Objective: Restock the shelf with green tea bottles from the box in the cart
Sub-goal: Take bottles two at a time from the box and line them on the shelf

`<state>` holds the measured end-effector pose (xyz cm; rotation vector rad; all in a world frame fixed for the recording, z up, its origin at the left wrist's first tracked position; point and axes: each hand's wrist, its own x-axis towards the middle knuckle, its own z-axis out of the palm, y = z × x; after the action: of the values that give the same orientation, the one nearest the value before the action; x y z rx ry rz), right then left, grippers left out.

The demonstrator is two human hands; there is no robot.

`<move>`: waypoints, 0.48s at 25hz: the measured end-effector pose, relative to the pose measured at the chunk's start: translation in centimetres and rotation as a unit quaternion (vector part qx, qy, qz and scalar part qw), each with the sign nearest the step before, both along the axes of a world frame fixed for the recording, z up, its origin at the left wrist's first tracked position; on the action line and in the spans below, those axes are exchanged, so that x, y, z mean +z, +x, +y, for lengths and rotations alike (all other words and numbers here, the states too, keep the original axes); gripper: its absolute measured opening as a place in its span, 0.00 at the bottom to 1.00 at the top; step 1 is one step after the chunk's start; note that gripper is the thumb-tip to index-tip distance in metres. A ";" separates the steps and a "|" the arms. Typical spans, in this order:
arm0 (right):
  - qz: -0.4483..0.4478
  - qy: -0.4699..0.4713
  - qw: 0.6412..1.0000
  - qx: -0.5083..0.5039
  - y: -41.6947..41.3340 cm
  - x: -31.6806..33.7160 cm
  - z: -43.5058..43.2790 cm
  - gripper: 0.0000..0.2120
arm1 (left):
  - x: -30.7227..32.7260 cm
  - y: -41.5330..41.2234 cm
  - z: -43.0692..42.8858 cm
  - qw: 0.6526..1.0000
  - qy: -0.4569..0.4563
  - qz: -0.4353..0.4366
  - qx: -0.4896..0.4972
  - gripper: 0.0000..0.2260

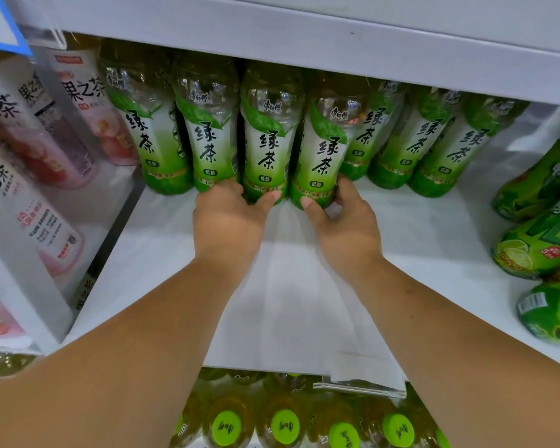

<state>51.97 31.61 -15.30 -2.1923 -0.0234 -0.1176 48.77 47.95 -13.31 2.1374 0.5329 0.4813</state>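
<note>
A row of green tea bottles with green-and-white labels stands at the back of the white shelf (162,253). My left hand (228,218) grips the base of one green tea bottle (267,147) in the middle of the row. Right beside it, my right hand (343,221) grips the base of the neighbouring bottle (324,153). Both bottles stand upright on the shelf board, touching each other. Further green tea bottles (408,140) stand to the right and to the left (146,130). The box and the cart are out of view.
Pink-labelled fruit tea bottles (78,108) fill the section to the left, behind a white divider (26,279). Green lime drink bottles (540,244) lie at the right edge. The shelf above (304,33) hangs low. Green-capped bottles (285,425) stand on the shelf below.
</note>
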 end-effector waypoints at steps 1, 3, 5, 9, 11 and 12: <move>0.001 -0.005 1.000 0.000 0.0 0.0 0.0 0.37 | 0.0 0.0 0.0 1.000 -0.002 0.002 -0.003 0.22; 0.003 -0.012 1.000 0.002 0.0 0.1 0.0 0.37 | 0.2 0.0 0.0 1.000 0.000 0.011 -0.008 0.23; 0.011 -0.017 1.000 0.000 -0.1 0.3 0.1 0.38 | 0.7 0.1 0.1 0.999 0.018 0.033 -0.017 0.23; 0.032 0.008 0.999 0.010 -0.5 1.3 0.1 0.30 | 2.1 0.3 0.5 0.990 0.086 0.095 -0.053 0.24; 0.056 0.087 0.994 0.023 -0.7 2.2 -0.1 0.24 | 2.7 0.0 0.8 0.984 0.100 0.126 -0.081 0.21; 0.076 0.123 0.989 0.025 -0.9 2.8 -0.1 0.22 | 3.0 -0.3 0.9 0.982 0.100 0.133 -0.091 0.18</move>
<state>51.12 31.47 -12.54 -1.9477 0.0203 0.0718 48.44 48.83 -10.28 2.4346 0.4448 0.1510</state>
